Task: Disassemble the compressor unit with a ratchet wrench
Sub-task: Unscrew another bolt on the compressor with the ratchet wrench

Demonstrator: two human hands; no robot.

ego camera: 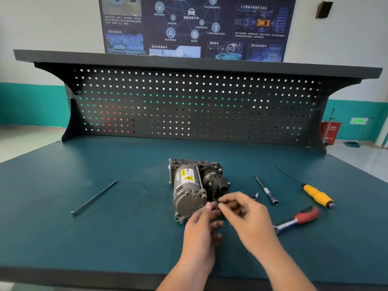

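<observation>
Left hand (pixel 200 227) and right hand (pixel 251 218) meet at the compressor unit's (pixel 192 185) near end, fingers (pixel 231 201) curled, blurred (their grip cannot be told); ratchet wrench (pixel 300 219) lies on the counter (pixel 126 232) to their right

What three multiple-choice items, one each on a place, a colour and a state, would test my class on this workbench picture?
1. Where does the long bolt lie?
A. left of the compressor
B. on the top shelf
C. on the floor

2. What colour is the handle of the screwdriver?
A. red
B. yellow
C. blue

3. What is the state of the ratchet wrench?
A. fitted onto the compressor
B. lying on the bench
C. hanging on the pegboard

Key:
1 A: the bolt lies alone on the bench, well to the left of the compressor.
2 B: its handle is yellow; the red handle belongs to the wrench.
3 B: it lies flat on the bench to the right of the compressor, with nothing gripping its handle.
</observation>
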